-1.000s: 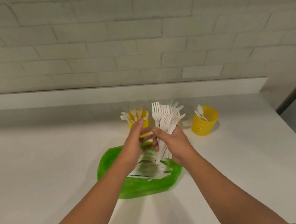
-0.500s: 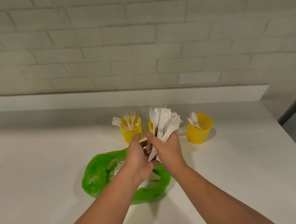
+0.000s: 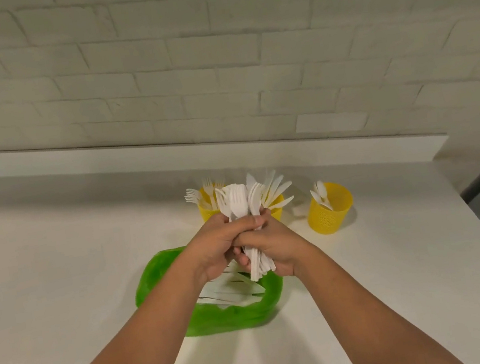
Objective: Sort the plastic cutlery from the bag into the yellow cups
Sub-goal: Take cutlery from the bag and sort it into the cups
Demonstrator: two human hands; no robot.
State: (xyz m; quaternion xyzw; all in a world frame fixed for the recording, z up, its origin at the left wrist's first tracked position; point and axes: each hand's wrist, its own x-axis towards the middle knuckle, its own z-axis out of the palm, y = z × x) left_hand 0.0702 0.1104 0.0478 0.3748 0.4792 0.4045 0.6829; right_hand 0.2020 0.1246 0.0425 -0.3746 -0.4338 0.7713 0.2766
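- Now: both hands meet above the green bag [image 3: 157, 280], over the white counter [image 3: 59, 271].
- The left hand [image 3: 213, 249] and right hand [image 3: 278, 246] together grip a bundle of white cutlery [image 3: 240, 203]; fingers of both are curled tight round its middle, knuckles touching.
- The bundle stands near upright, fork heads up and handles poking out below the palms.
- The bag lies open on the counter; loose cutlery [image 3: 233, 290] lies inside it, partly under the wrists.
- Three yellow cups stand in a row behind the hands.
- The left cup [image 3: 206, 212] holds forks.
- The middle cup [image 3: 277, 209] is mostly hidden by the bundle, with knife blades fanning out there.
- The right cup [image 3: 331, 215] stands well apart and holds spoons.
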